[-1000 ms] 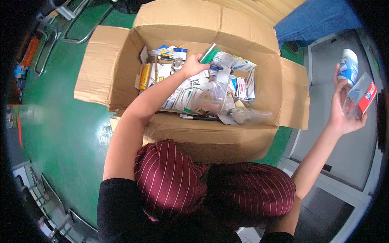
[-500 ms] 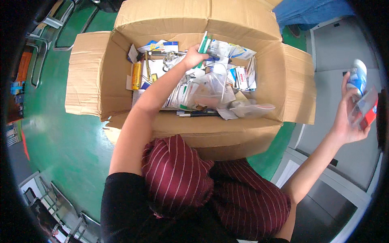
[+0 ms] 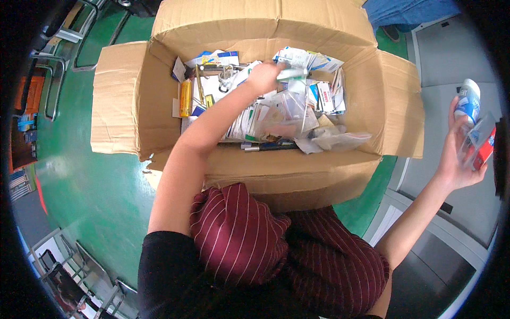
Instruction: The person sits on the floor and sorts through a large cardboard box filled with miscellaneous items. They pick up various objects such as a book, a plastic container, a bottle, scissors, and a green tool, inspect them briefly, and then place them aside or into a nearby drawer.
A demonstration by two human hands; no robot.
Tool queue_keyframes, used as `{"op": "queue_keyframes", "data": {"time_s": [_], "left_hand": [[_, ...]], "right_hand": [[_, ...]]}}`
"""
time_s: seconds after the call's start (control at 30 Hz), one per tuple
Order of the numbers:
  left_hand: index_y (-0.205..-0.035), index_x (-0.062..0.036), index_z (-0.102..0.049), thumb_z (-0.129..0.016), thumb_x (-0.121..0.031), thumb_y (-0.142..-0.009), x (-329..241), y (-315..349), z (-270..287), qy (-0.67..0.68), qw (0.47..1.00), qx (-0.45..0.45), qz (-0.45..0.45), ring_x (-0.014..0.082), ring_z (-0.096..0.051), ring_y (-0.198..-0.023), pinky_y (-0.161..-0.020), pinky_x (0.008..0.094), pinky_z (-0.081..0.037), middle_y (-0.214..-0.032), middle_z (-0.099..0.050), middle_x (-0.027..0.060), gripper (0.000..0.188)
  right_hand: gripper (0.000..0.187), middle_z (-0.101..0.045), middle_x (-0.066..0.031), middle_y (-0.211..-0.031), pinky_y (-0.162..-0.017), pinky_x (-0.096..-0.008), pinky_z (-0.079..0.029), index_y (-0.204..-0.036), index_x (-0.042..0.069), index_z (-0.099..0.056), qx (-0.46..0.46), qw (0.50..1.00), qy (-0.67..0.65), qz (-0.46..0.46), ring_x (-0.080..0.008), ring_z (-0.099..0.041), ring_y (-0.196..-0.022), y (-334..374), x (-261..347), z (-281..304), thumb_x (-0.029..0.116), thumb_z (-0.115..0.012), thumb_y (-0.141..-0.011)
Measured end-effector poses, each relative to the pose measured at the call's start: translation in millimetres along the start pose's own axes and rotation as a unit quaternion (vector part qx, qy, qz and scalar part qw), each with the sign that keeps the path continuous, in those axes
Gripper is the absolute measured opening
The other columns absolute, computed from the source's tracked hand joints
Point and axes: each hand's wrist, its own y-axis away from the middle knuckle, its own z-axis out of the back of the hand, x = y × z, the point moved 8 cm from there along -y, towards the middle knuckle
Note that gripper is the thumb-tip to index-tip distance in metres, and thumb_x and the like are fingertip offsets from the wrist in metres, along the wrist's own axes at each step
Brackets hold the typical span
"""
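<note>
Over the open cardboard box (image 3: 255,173), my left hand (image 3: 263,77) is closed on a slim green-and-white item (image 3: 292,74), smeared by motion. Under and around that hand lie stacked cards (image 3: 322,97), silvery metal rings (image 3: 227,78) and clear plastic bags (image 3: 292,109). Held out far to the right, my right hand (image 3: 456,157) grips several things at once. A white-and-blue bottle (image 3: 468,102) stands tilted between its thumb and fingers. Lower in the same grip are a clear plastic bag (image 3: 481,133) and a red packet (image 3: 485,150).
A yellow tube (image 3: 185,98) and a brass-coloured rod (image 3: 200,85) lie at the box's left, dark pens (image 3: 271,147) along its near side. Grey cabinets (image 3: 443,58) flank the right. Metal-framed chairs (image 3: 53,87) stand left; a person in blue jeans (image 3: 409,11) is at the far right.
My left hand has moved slightly right, and the green-and-white item has swung from upright to nearly level. My right hand keeps its grip. The whole view has shifted a little.
</note>
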Motion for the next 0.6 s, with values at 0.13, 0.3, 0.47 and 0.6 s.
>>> {"op": "queue_keyframes", "data": {"time_s": [0.13,0.3,0.47,0.6], "left_hand": [[-0.094,-0.0053,-0.051,-0.059,-0.014,-0.060,11.1,1.9,42.0,0.135,0.988,-0.078,0.005,0.0291,-0.056,-0.072,-0.063,0.0369,-0.044,-0.075,-0.057,0.0156,0.037],[-0.086,-0.0042,-0.053,-0.058,-0.008,-0.062,35.0,27.8,86.1,0.388,0.902,-0.180,0.060,0.0176,-0.055,-0.070,-0.062,0.0290,-0.043,-0.073,-0.056,0.0074,0.025],[-0.089,-0.0039,-0.045,-0.052,0.000,-0.064,40.6,57.3,107.7,0.665,0.708,-0.192,0.139,0.0168,-0.056,-0.073,-0.066,0.0266,-0.043,-0.077,-0.054,0.0072,0.026],[-0.092,-0.0069,-0.040,-0.047,-0.003,-0.066,38.4,71.2,111.1,0.777,0.591,-0.176,0.131,0.0206,-0.053,-0.084,-0.070,0.0295,-0.042,-0.083,-0.052,0.0111,0.028]], "right_hand": [[0.087,-0.005,-0.0229,-0.130,-0.081,-0.0562,-0.034,-0.127,0.012,-0.016,-0.003,1.000,-0.013,0.005,-0.0508,-0.006,-0.116,-0.7,-1.3,-1.0,0.023,-0.052,-0.049],[0.086,-0.005,-0.0231,-0.131,-0.080,-0.0570,-0.033,-0.127,0.011,-0.015,-0.004,1.000,-0.028,0.006,-0.0508,-0.006,-0.116,0.7,-1.3,2.8,0.021,-0.050,-0.049],[0.085,-0.003,-0.0232,-0.131,-0.081,-0.0587,-0.031,-0.127,0.012,-0.018,0.000,0.997,-0.073,-0.006,-0.0523,-0.003,-0.116,7.3,-5.4,0.0,0.023,-0.051,-0.050],[0.086,-0.002,-0.0236,-0.131,-0.082,-0.0581,-0.030,-0.127,0.012,-0.017,0.027,0.997,-0.070,-0.025,-0.0517,-0.002,-0.116,12.5,-8.0,-10.6,0.023,-0.052,-0.049]]}}
